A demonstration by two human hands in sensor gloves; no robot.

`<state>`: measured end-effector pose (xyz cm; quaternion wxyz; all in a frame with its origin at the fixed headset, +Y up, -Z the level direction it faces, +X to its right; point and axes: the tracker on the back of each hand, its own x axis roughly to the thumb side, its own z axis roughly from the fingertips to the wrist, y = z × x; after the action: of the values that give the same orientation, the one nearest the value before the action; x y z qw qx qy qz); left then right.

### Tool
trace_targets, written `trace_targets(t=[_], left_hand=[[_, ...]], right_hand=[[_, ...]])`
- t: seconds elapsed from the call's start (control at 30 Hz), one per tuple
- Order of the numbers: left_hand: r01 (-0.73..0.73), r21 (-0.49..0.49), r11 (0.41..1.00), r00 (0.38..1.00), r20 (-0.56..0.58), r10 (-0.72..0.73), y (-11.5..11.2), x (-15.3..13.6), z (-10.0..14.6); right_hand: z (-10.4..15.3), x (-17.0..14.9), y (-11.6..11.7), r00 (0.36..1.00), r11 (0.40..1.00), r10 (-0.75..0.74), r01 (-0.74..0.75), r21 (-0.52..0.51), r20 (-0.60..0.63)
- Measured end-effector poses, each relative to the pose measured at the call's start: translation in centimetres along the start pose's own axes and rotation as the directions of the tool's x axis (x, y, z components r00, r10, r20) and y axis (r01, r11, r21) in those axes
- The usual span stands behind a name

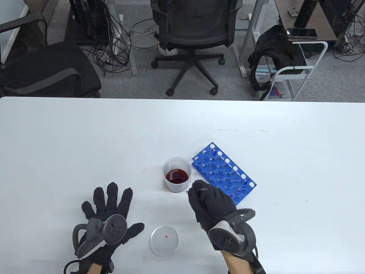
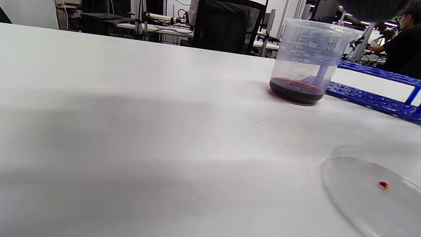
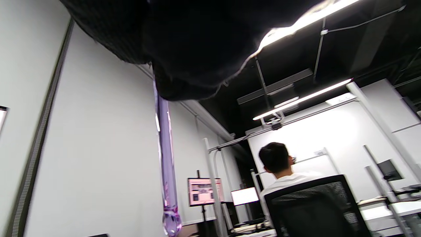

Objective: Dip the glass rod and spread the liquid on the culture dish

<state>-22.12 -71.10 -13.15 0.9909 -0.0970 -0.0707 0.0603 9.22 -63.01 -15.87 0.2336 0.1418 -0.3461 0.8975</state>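
The right hand (image 1: pixel 211 204) gripped the glass rod (image 3: pixel 167 158) at 4 o'clock from the beaker (image 1: pixel 176 174). The left hand (image 1: pixel 107 217) lay flat, fingers spread, at 9 o'clock from the dish (image 1: pixel 164 240).

A blue tube rack (image 1: pixel 224 172) lies on the white table (image 1: pixel 71 148), beyond which stand black office chairs (image 1: pixel 195 34), tangled cables (image 1: pixel 114 42), and what looks like a white cart (image 1: pixel 296 77).
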Motion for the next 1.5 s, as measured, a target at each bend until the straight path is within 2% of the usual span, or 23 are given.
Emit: trace_targets(t=[0.17,0.33,0.6,1.0,1.2,1.3,1.5], left_hand=[[-0.006,0.013,1.0,1.0,0.004,0.006,0.1,0.1,0.2],[-0.006,0.007,1.0,1.0,0.007,0.006,0.1,0.1,0.2],[-0.002,-0.005,1.0,1.0,0.01,0.002,0.1,0.2,0.2],[0.002,-0.025,1.0,1.0,0.011,-0.002,0.0,0.3,0.2],[0.007,-0.04,0.999,1.0,0.012,-0.006,-0.1,0.4,0.1],[0.004,-0.039,0.999,1.0,0.012,-0.003,0.0,0.4,0.1],[0.013,-0.047,0.999,0.999,0.031,-0.012,-0.1,0.9,0.1]], right_hand=[[-2.3,-2.5,1.4,0.988,0.996,0.08,-0.075,0.044,-0.135],[-3.4,-4.8,4.2,0.961,0.984,0.131,-0.096,0.152,-0.244],[-3.1,-7.4,8.3,0.927,0.957,0.182,-0.091,0.275,-0.328],[-1.9,-9.1,11.6,0.89,0.901,0.247,-0.065,0.43,-0.383],[-2.0,-9.1,11.4,0.886,0.88,0.242,-0.029,0.475,-0.396],[-1.8,-8.5,9.9,0.896,0.871,0.217,0.001,0.491,-0.386],[-0.9,-5.2,5.1,0.961,0.852,0.146,-0.002,0.523,-0.235]])
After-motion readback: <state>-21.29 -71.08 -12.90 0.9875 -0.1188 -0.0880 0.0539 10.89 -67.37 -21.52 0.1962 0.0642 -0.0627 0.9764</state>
